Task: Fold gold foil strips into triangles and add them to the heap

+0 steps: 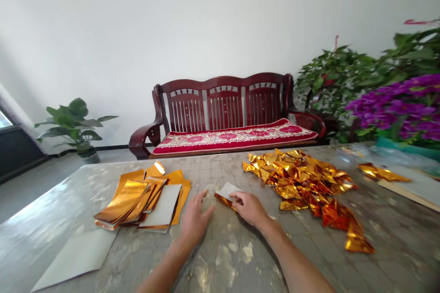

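My right hand [249, 208] pinches a small gold foil sheet [227, 193] with its white back showing, pressed to the table's middle. My left hand [194, 217] lies flat beside it, fingers spread, touching the tabletop just left of the sheet. A fanned stack of flat gold foil sheets [144, 199] lies to the left of my hands. To the right sits a heap of folded gold foil pieces [309, 187].
The marbled table [237, 256] also bears a grey-white sheet [79, 256] at front left and one folded gold piece [381, 173] at far right. Behind stand a dark wooden bench [227, 116], a potted plant [74, 126] and purple flowers [402, 107].
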{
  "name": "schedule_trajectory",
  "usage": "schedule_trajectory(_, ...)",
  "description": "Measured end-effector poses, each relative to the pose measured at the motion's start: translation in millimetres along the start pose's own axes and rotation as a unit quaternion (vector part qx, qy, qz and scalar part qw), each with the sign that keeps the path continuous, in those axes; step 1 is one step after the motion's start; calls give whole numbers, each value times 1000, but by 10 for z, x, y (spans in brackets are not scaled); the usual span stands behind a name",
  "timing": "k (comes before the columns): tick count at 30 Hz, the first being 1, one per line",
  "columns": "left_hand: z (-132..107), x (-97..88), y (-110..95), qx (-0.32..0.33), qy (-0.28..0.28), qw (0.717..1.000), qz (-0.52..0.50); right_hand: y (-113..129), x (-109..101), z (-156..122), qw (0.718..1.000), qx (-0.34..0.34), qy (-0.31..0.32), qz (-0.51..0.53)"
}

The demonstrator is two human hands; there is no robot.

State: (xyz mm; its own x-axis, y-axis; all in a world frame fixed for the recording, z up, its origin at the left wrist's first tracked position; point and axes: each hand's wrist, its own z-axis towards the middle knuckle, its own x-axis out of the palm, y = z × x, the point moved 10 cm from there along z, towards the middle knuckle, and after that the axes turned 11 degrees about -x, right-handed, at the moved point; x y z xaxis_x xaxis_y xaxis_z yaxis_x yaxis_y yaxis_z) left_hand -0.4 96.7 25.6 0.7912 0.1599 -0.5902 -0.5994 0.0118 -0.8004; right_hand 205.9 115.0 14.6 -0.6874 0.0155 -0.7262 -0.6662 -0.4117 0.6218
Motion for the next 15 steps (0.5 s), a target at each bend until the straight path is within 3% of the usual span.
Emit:
schedule_trajectory(2,151,210,-34,-4,19,1000,11,30,37,-2,1000,-4,2,11)
schedule_trajectory(5,289,349,-70,10,44,998,42,55,83,-5,1000,-8,8,24)
schedule_trajectory(10,402,441,-65,-10,70,992,100,82,117,-14,999,-8,26,18)
schedule_trajectory(15,440,484,-100,-17,49,987,150,158,29,-30,995,-11,16,-99)
